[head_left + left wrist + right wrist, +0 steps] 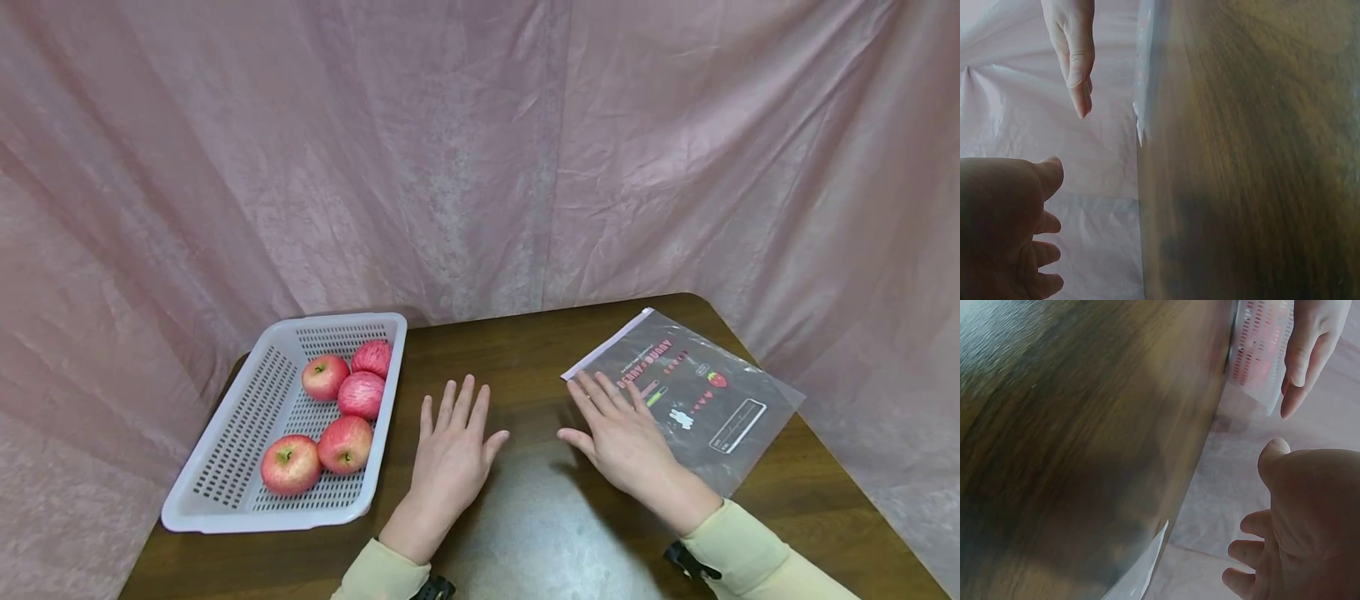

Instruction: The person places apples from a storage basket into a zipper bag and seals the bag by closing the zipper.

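Observation:
My left hand is held palm down above the table, fingers spread, just right of a white plastic basket. Several red apples sit in the basket, mostly along its right side. Over on the right, my right hand is also palm down with its fingers spread and nothing in it. It overlaps the left edge of a clear zip bag in the head view. This bag lies flat, printed with a strawberry and a bunny, its pale slider strip toward the far left. Both wrist views show the hands raised off the tabletop.
The brown wooden table has a rounded far right corner, and the bag's right corner reaches its right edge. A pink curtain hangs behind and around the table. A dark band sits on each wrist by the pale sleeves.

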Demonstrator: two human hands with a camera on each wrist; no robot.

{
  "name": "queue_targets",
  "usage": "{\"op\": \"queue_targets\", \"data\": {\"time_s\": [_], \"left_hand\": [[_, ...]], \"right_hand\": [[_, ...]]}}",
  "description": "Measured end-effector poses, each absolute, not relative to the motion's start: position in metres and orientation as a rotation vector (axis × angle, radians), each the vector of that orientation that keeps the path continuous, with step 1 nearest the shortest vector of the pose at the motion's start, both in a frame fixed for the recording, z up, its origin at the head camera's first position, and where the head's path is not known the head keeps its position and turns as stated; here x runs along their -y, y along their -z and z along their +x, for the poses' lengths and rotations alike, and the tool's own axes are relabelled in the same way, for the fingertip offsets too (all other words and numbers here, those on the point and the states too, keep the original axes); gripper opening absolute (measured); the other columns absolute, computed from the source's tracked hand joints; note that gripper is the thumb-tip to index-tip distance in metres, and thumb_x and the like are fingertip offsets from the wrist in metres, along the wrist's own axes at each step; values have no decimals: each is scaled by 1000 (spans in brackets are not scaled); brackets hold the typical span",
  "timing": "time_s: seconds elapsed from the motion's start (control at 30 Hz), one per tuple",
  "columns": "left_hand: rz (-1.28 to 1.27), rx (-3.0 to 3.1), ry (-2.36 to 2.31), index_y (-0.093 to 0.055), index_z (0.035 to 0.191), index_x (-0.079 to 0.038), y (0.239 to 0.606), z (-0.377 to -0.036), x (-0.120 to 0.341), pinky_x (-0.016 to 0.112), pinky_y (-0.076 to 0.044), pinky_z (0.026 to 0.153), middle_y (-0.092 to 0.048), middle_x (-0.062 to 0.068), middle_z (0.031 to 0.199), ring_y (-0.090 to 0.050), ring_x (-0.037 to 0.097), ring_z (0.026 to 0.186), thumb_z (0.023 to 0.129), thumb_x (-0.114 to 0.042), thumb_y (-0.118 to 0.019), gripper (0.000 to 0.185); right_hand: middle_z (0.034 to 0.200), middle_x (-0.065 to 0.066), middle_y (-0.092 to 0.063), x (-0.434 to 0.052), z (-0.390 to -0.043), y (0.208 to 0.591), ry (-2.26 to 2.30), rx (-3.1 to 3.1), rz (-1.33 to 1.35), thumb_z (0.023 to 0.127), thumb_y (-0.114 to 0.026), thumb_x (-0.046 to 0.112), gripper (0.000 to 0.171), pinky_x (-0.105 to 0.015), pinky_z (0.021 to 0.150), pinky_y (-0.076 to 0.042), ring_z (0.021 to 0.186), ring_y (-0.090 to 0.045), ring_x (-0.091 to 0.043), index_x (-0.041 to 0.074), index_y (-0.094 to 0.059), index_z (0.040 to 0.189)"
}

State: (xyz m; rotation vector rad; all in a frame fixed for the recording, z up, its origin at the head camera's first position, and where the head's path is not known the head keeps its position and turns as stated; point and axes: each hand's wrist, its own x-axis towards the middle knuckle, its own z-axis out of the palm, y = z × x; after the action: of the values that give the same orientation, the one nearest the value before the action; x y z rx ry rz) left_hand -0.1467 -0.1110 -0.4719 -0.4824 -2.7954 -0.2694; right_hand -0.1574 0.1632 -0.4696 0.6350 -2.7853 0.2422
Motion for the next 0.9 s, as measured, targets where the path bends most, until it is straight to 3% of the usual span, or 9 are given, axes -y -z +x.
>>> {"op": "queue_targets", "data": {"time_s": [0.9], "left_hand": [[-502, 2848, 365, -48, 167, -10, 480, -155, 91, 71, -20, 128, -36, 17, 176, -27, 42, 165, 112, -53, -58, 70]], "right_hand": [[164, -23, -52, -193, -159, 481, -265, 2873, 512, 107, -68, 50, 72, -75, 120, -32, 154, -46, -46, 1, -57, 158]]}}
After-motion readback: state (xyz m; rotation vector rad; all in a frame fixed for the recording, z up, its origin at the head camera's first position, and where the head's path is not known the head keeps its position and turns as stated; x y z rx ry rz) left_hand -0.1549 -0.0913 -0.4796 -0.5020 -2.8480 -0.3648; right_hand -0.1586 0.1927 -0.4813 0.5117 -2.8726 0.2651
